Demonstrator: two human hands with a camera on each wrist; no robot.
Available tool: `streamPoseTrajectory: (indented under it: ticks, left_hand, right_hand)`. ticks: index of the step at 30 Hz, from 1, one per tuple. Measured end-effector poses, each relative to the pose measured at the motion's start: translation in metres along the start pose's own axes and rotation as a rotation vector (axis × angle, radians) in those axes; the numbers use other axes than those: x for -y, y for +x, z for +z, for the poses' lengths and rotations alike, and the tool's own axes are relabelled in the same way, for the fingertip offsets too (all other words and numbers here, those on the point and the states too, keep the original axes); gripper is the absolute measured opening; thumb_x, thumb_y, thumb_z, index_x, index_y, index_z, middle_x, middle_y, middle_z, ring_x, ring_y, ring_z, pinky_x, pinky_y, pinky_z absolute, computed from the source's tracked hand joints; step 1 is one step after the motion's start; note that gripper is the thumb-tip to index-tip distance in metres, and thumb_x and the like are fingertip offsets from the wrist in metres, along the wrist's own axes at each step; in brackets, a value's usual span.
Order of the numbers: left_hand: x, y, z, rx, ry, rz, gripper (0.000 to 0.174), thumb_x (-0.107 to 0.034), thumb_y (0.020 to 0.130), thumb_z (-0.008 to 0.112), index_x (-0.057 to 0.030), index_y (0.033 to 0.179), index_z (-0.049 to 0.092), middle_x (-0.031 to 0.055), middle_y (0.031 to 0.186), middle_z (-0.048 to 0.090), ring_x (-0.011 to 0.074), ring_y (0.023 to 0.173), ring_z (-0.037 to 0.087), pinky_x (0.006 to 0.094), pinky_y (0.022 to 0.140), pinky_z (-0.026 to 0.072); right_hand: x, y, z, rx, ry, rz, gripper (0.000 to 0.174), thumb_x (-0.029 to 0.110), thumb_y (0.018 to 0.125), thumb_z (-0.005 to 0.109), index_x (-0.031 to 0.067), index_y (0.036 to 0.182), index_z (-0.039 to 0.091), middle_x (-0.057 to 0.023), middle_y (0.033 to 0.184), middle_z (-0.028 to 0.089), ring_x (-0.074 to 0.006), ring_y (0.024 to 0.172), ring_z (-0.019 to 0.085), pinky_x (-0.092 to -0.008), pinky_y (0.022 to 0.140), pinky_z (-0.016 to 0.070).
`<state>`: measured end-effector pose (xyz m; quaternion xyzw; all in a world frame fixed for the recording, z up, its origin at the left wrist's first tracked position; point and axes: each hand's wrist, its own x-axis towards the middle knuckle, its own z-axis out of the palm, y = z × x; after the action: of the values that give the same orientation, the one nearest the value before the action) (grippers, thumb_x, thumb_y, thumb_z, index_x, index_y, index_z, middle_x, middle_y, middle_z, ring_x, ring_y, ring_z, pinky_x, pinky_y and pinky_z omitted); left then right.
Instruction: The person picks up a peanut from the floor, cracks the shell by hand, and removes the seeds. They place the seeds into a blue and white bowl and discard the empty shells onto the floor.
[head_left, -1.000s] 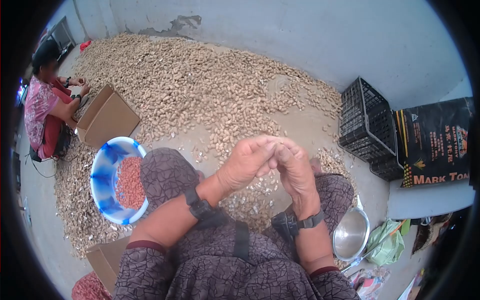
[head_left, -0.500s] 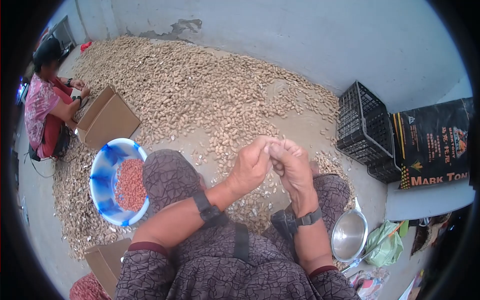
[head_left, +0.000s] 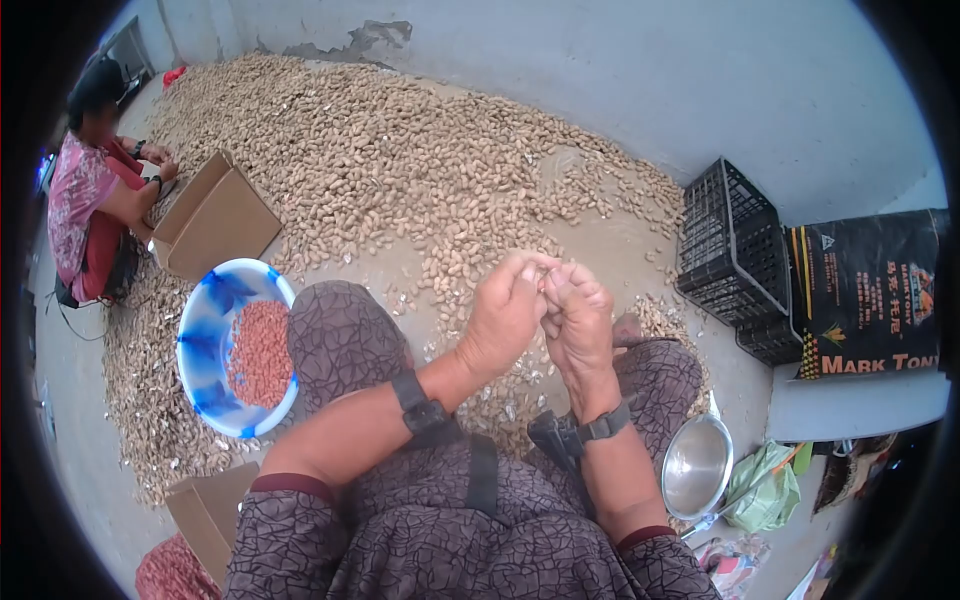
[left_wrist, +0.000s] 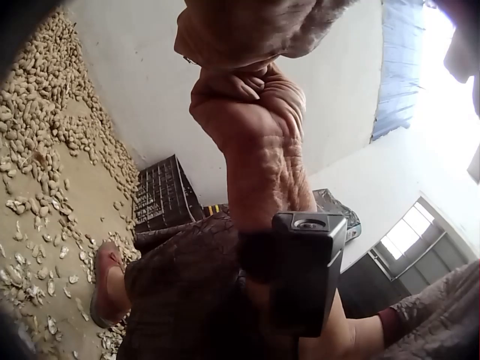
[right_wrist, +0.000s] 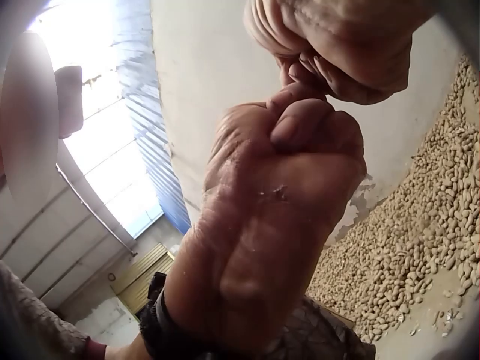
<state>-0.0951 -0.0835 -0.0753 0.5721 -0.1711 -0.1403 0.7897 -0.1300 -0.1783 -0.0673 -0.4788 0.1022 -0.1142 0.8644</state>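
Note:
My left hand point(head_left: 507, 310) and right hand point(head_left: 580, 315) meet above my lap, fingers curled and fingertips together. Between the fingertips they pinch a peanut point(head_left: 541, 284), of which a small reddish bit shows; the rest is hidden by the fingers. Both wrist views show the hands from below, the left hand point(right_wrist: 277, 165) and right hand point(left_wrist: 251, 112) with folded fingers. Unshelled peanuts point(head_left: 380, 160) spread in a wide heap before me. Beside my left knee stands a blue and white basin point(head_left: 205, 300) with reddish shelled peanuts point(head_left: 262, 355) in it.
Another person point(head_left: 90, 200) squats at the far left by a cardboard box point(head_left: 230, 225). To the right are black plastic crates point(head_left: 730, 240), a printed black sack point(head_left: 870, 290), a metal bowl point(head_left: 695, 470) and a green bag point(head_left: 765, 490). Broken shells lie around my feet.
Both hands have risen slightly, their fingertips staying together. The fingers have shifted, and a reddish bit now shows between them. The head view has tilted a little.

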Motion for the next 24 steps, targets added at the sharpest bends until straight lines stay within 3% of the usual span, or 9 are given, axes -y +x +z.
streamPoseTrajectory:
  ticks: [4,9,13,15,19,22,24]
  left_hand:
    - [0.0,0.004,-0.003,0.053,-0.183,-0.08,0.022,-0.009,0.09,0.032,-0.0019,0.099,0.05,-0.0043,0.063,0.04,0.001,0.051,0.031,0.0161,0.044,0.0267]
    - [-0.022,0.006,0.002,0.041,-0.494,-0.337,0.02,-0.017,0.091,0.036,-0.0022,0.096,0.049,-0.0016,0.057,0.042,0.0031,0.04,0.031,0.0166,0.036,0.0252]
    - [-0.008,0.013,-0.008,0.14,-0.372,-0.358,0.021,-0.021,0.091,0.039,-0.0031,0.09,0.049,-0.0004,0.057,0.044,0.0036,0.037,0.031,0.0174,0.032,0.0241]
    - [-0.003,0.014,-0.009,0.114,-0.238,-0.352,0.024,-0.024,0.092,0.039,-0.0045,0.082,0.049,-0.0006,0.057,0.044,0.0033,0.038,0.032,0.0175,0.033,0.0249]
    - [0.001,0.019,-0.015,0.115,-0.257,-0.364,0.026,-0.023,0.091,0.04,-0.0043,0.076,0.05,-0.0011,0.057,0.044,0.0029,0.039,0.033,0.0174,0.033,0.0244]
    - [0.0,0.02,-0.019,0.196,-0.321,-0.415,0.025,-0.021,0.089,0.042,-0.0026,0.077,0.053,-0.0019,0.059,0.046,0.0024,0.041,0.034,0.0175,0.036,0.0242]
    - [0.003,0.021,-0.021,0.205,-0.326,-0.43,0.026,-0.022,0.089,0.041,-0.0022,0.078,0.054,-0.0015,0.06,0.047,0.0026,0.042,0.034,0.0175,0.036,0.0241]
  right_hand:
    - [-0.004,0.001,-0.005,0.022,0.031,-0.014,0.012,0.012,0.083,0.055,0.0013,0.077,0.055,0.0011,0.06,0.052,-0.0017,0.044,0.04,-0.0142,0.036,0.0264]
    - [-0.005,0.006,-0.011,0.018,0.051,-0.014,0.013,0.013,0.082,0.055,0.0018,0.077,0.055,0.0022,0.06,0.051,-0.0012,0.045,0.039,-0.0147,0.037,0.0274]
    - [0.001,0.005,-0.008,-0.016,-0.024,-0.049,0.012,0.013,0.082,0.056,0.0017,0.077,0.055,0.0019,0.06,0.051,-0.0016,0.045,0.039,-0.0148,0.038,0.028]
    - [0.004,0.005,-0.01,-0.048,-0.281,-0.157,0.01,0.01,0.081,0.058,0.0014,0.076,0.054,0.0003,0.061,0.054,-0.0038,0.047,0.045,-0.016,0.041,0.0332]
    - [0.003,0.002,-0.002,0.019,-0.415,-0.323,0.01,0.007,0.077,0.061,0.0012,0.074,0.053,-0.0027,0.061,0.056,-0.0074,0.051,0.052,-0.0192,0.044,0.0391]
    - [0.002,0.002,-0.008,0.101,-0.991,-0.754,0.011,0.002,0.07,0.063,0.0017,0.073,0.052,-0.0081,0.058,0.056,-0.0137,0.051,0.056,-0.024,0.046,0.0428]
    - [0.002,0.004,-0.012,0.119,-1.053,-0.781,0.01,0.0,0.07,0.062,0.0015,0.074,0.053,-0.0087,0.059,0.057,-0.0149,0.052,0.058,-0.024,0.046,0.0435]
